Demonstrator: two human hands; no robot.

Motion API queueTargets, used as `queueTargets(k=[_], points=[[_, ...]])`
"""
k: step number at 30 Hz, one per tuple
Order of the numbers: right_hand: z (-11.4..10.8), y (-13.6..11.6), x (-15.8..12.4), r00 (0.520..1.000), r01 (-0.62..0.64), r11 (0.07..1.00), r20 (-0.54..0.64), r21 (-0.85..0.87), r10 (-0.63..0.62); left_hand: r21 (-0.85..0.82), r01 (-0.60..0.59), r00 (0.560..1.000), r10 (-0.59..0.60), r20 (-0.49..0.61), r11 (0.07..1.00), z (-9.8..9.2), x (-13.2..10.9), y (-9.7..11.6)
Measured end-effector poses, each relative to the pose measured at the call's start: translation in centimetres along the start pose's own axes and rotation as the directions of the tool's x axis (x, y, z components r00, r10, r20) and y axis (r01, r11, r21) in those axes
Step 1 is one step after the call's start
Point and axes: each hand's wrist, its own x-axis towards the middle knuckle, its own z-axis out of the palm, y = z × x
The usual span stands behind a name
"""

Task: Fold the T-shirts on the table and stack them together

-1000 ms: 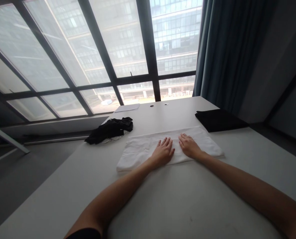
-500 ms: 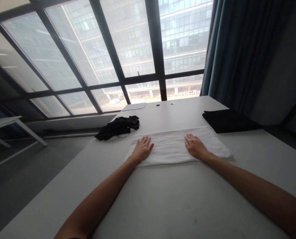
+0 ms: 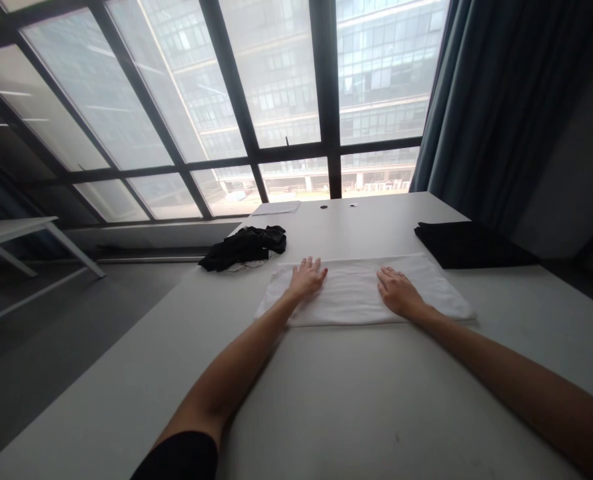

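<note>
A folded white cloth [image 3: 354, 290], lightly wrinkled, lies flat as a wide rectangle on the white table [image 3: 326, 393]. My left hand [image 3: 307, 279] is over its left part, fingers stretched and spread; whether the whole palm touches the fabric I cannot tell. On the right part of the cloth rests my right hand [image 3: 399, 293], its fingers extended and lying flat. Neither hand grips anything. What kind of garment or cloth it is does not show.
A crumpled heap of black clothing [image 3: 244, 248] sits at the table's left edge. Folded black fabric [image 3: 471, 244] lies by the right edge. White paper [image 3: 276, 208] is at the far end, before the windows. Another white table [image 3: 14, 230] stands at left; a blue curtain [image 3: 461, 107] hangs at right.
My left hand has moved right and slightly away from me across the white cloth. My right hand stays on its right part. The whole view has shifted slightly.
</note>
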Motion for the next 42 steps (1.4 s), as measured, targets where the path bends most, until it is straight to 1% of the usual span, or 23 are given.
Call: queueTargets(k=[3, 5, 7, 10, 12, 14, 16, 19, 21, 23, 27, 29, 31, 34, 37, 40, 42], points=[[-1.1, -1.0, -0.3, 1.000, 0.016, 0.998, -0.014, -0.068, -0.017, 0.053, -0.022, 0.998, 0.025, -0.060, 0.998, 1.6, 0.0, 0.7], [-1.7, -2.6, -0.4, 0.996, 0.079, 0.993, -0.035, -0.093, -0.082, 0.074, -0.034, 0.995, 0.041, -0.095, 0.997, 2.2, -0.2, 0.8], [-1.8, -4.8, -0.4, 0.984, 0.172, 0.984, -0.042, -0.036, -0.173, 0.076, -0.046, 0.993, 0.054, -0.104, 0.996, 2.4, -0.3, 0.7], [-1.0, -8.0, -0.4, 0.962, 0.272, 0.956, -0.017, 0.108, -0.272, 0.074, -0.050, 0.992, 0.058, -0.113, 0.996, 2.3, -0.3, 0.5], [-0.4, -9.2, -0.4, 0.953, 0.297, 0.939, 0.014, 0.175, -0.304, 0.075, -0.046, 0.992, 0.054, -0.111, 0.996, 2.1, -0.2, 0.5], [-0.2, -9.2, -0.4, 0.953, 0.279, 0.932, 0.049, 0.230, -0.297, 0.079, -0.043, 0.993, 0.051, -0.102, 0.996, 2.1, -0.1, 0.5], [-0.6, -8.4, -0.2, 0.962, 0.236, 0.931, 0.070, 0.279, -0.265, 0.085, -0.042, 0.994, 0.050, -0.099, 0.995, 2.1, -0.1, 0.5], [-1.5, -6.0, 0.3, 0.978, 0.187, 0.941, 0.040, 0.283, -0.206, 0.094, -0.045, 0.993, 0.055, -0.108, 0.995, 2.1, -0.1, 0.5], [-1.8, -4.1, 0.4, 0.988, 0.139, 0.965, 0.029, 0.221, -0.149, 0.093, -0.047, 0.992, 0.058, -0.114, 0.995, 2.1, -0.2, 0.6], [-1.6, -2.1, 0.1, 0.994, 0.093, 0.985, 0.043, 0.147, -0.100, 0.087, -0.046, 0.992, 0.056, -0.115, 0.995, 2.0, -0.2, 0.6], [-1.1, 1.7, -1.4, 0.995, 0.092, 0.994, 0.038, 0.051, -0.094, 0.079, -0.041, 0.993, 0.050, -0.110, 0.996, 2.1, -0.1, 0.7], [-1.1, 3.8, -2.3, 0.995, 0.070, 0.998, 0.074, 0.011, -0.070, 0.077, -0.036, 0.993, 0.045, -0.111, 0.996, 2.1, -0.1, 0.7], [-1.3, 5.8, -3.1, 0.994, 0.011, 0.999, 0.107, -0.037, -0.007, 0.072, -0.033, 0.993, 0.041, -0.109, 0.997, 2.2, 0.0, 0.7], [-1.4, 8.2, -3.9, 0.993, -0.075, 0.992, 0.086, -0.104, 0.084, 0.065, -0.039, 0.994, 0.046, -0.100, 0.997, 2.2, -0.1, 0.6], [-1.3, 9.2, -4.3, 0.993, -0.104, 0.987, 0.044, -0.119, 0.109, 0.060, -0.038, 0.995, 0.043, -0.092, 0.998, 2.0, -0.1, 0.5], [-1.2, 9.1, -4.2, 0.994, -0.103, 0.989, 0.019, -0.109, 0.106, 0.060, -0.027, 0.996, 0.032, -0.084, 0.998, 1.2, -0.1, 1.0], [-1.1, 8.9, -4.2, 0.994, -0.107, 0.989, 0.016, -0.104, 0.109, 0.063, -0.083, 0.992, 0.089, -0.090, 0.995, 0.6, -0.3, 2.1]])
